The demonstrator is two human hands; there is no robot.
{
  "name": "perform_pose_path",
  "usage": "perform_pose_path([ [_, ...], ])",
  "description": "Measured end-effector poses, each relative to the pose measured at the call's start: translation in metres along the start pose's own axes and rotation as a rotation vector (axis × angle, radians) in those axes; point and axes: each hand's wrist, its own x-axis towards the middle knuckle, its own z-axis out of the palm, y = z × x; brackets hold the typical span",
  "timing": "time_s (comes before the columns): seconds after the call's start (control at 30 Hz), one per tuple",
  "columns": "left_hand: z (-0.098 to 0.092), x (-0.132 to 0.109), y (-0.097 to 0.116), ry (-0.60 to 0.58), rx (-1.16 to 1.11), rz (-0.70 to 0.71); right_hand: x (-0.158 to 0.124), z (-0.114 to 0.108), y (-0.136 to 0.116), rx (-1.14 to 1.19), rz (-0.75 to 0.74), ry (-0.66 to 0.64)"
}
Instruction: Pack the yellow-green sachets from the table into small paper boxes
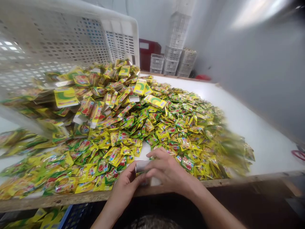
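Close to the table's front edge, a small carton shows a plain greyish-white face between my two hands. My left hand is closed around its left end, thumb and fingers gripping it. My right hand has its bent fingers on the right end of the carton; the fingertips partly cover it. Around both hands lie many yellow-green sachets with a watermelon picture, spread in a wide heap. Printed yellow cartons rest on the heap beyond my hands.
A white perforated crate lies tipped at the left, with cartons spilling from it. The white table has a wooden front edge. Below it stands a blue basket. Stacked crates stand by the far wall.
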Motion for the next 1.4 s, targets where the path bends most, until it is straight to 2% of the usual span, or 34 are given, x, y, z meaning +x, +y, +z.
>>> perform_pose_path([
  [0.07, -0.004, -0.002, -0.001, 0.034, -0.087, -0.016, -0.005, 0.002, 0.000, 0.205, 0.175, 0.151],
  [0.13, -0.005, -0.004, -0.001, 0.065, -0.208, -0.059, -0.010, 0.010, 0.002, 0.528, 0.399, 0.225],
  [0.2, -0.006, -0.004, 0.001, 0.046, -0.262, -0.117, -0.013, 0.022, 0.005, 0.875, 0.558, 0.189],
  [0.27, -0.006, -0.003, 0.004, 0.006, -0.227, -0.158, -0.014, 0.031, 0.008, 1.132, 0.628, 0.116],
  [0.37, -0.007, 0.001, 0.010, -0.006, -0.212, -0.205, -0.013, 0.031, 0.010, 1.306, 0.661, 0.031],
  [0.5, -0.007, 0.000, 0.012, 0.058, -0.263, -0.272, -0.018, 0.026, 0.013, 1.283, 0.622, -0.092],
  [0.57, -0.006, -0.002, 0.012, 0.052, -0.270, -0.277, -0.020, 0.028, 0.014, 1.260, 0.611, -0.104],
  [0.7, -0.003, -0.004, 0.015, 0.020, -0.242, -0.255, -0.012, 0.041, 0.011, 1.123, 0.622, 0.045],
  [0.77, -0.004, -0.002, 0.015, 0.051, -0.203, -0.236, -0.005, 0.046, 0.009, 1.047, 0.619, 0.150],
  [0.9, -0.015, 0.005, 0.001, 0.175, -0.063, -0.086, 0.001, 0.047, 0.010, 0.848, 0.484, 0.318],
  [0.97, -0.021, 0.009, -0.009, 0.242, 0.047, 0.008, 0.002, 0.048, 0.013, 0.780, 0.430, 0.315],
  [1.07, -0.024, 0.012, -0.017, 0.313, 0.163, 0.065, 0.003, 0.054, 0.017, 0.764, 0.467, 0.343],
  [1.2, -0.020, 0.012, -0.011, 0.303, 0.199, 0.058, 0.006, 0.063, 0.018, 0.810, 0.512, 0.372],
  [1.4, -0.021, 0.011, -0.005, 0.253, 0.361, 0.336, 0.001, 0.063, 0.015, 0.776, 0.439, 0.417],
])
